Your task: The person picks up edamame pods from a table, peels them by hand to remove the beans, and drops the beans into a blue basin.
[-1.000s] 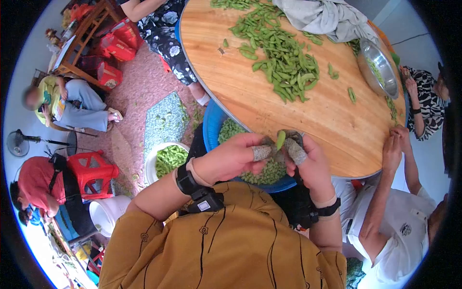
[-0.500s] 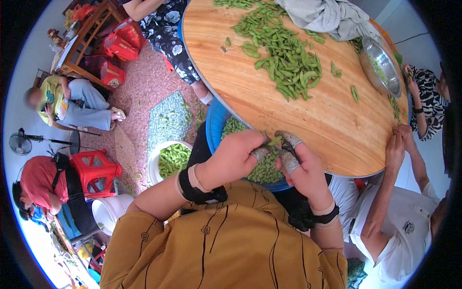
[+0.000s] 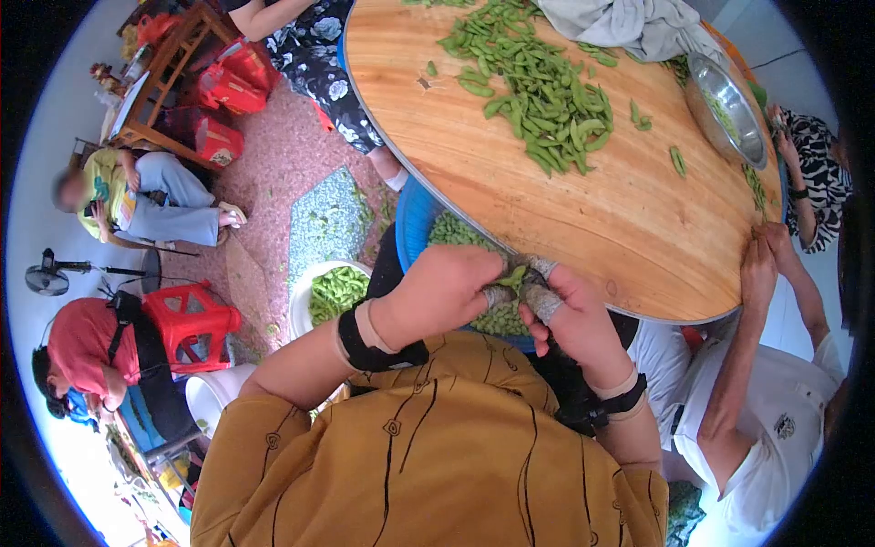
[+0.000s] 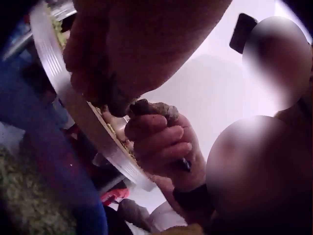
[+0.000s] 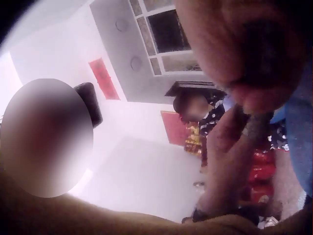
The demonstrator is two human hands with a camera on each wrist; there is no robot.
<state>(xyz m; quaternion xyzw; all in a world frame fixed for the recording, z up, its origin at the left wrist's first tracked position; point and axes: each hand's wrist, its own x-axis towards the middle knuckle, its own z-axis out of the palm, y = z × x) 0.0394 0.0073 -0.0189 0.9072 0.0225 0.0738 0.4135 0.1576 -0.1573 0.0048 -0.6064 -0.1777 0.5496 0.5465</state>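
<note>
In the head view both hands meet at the near edge of the round wooden table, above a blue basin (image 3: 415, 223) of shelled green beans (image 3: 499, 321). Between the fingertips is a green soybean pod (image 3: 516, 277). My left hand (image 3: 453, 290) pinches it from one side, my right hand (image 3: 576, 319) from the other. Grey wrappings (image 3: 544, 304) cover the thumbs and some fingertips. From the left wrist, the right hand (image 4: 164, 144) shows with fingers curled, and the pod is hidden there. The right wrist view has the left hand (image 5: 227, 147) close against the right fingers.
Heaped pods (image 3: 547, 109) lie on the wooden table (image 3: 456, 164), with a metal bowl (image 3: 725, 109) and a grey cloth (image 3: 629, 23) beyond. A white bucket (image 3: 301, 305) of pods stands left of the basin. Another person's hands (image 3: 764, 255) are at the table's right edge.
The pod stood upright by the right fingers, then tipped over between both hands. Now the hands have closed together around it. The head view has shifted slightly.
</note>
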